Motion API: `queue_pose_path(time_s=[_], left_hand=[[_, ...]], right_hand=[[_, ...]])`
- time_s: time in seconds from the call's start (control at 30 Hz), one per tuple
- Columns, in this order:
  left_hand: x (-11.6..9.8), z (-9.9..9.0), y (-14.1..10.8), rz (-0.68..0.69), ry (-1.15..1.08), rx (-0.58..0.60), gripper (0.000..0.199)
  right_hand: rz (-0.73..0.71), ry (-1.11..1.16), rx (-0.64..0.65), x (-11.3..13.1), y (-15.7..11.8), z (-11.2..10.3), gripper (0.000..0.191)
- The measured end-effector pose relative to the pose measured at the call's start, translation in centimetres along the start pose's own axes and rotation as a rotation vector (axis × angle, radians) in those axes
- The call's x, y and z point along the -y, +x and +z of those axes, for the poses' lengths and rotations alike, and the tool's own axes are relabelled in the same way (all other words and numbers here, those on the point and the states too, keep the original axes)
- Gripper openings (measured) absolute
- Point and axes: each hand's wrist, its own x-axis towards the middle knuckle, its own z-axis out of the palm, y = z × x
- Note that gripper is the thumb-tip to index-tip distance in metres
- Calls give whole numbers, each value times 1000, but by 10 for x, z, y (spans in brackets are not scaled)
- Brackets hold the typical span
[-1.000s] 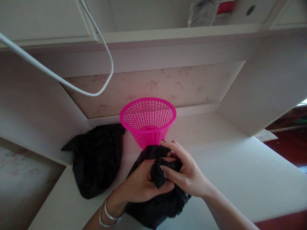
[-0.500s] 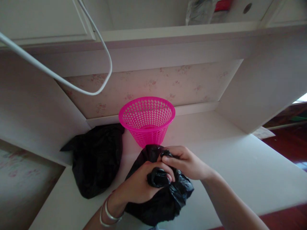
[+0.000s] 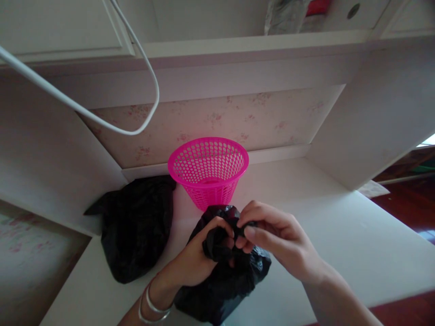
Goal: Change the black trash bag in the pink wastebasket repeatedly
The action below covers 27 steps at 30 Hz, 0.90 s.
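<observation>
A full black plastic bag rests on the white desktop at the near edge, just in front of a pink perforated basket. My left hand, with silver bangles at the wrist, is closed around the gathered neck of this bag; a loop of plastic bulges out between thumb and fingers. From the right, my right hand pinches a twisted end of the same plastic between thumb and fingertips. The basket stands upright and holds nothing that I can see.
A second black plastic bag sits at the left against the side panel. A white cable loops down across the upper left. Above is a shelf with a clear plastic package. The white desktop extends to the right.
My right hand has drawn slightly right and turned, pulling at the plastic end. My left hand has shifted a little to the left and up, its grip on the bag's neck kept.
</observation>
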Motion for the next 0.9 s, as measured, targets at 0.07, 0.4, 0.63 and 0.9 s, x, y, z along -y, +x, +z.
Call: queue_pose_path(time_s=[0.07,0.4,0.63,0.9], left_hand=[[-2,-1,-3,37,28,-23,21],[11,-3,-10,72,78,-205,27],[-2,-3,-13,191,439,-104,34],[-3,-2,-23,388,927,-160,79]], right_hand=[[-76,-121,82,7,-6,3,9],[46,-465,145,-1,-23,12,9],[-23,-746,28,-27,-16,21,20],[-493,-1161,-64,-34,-8,18,27]])
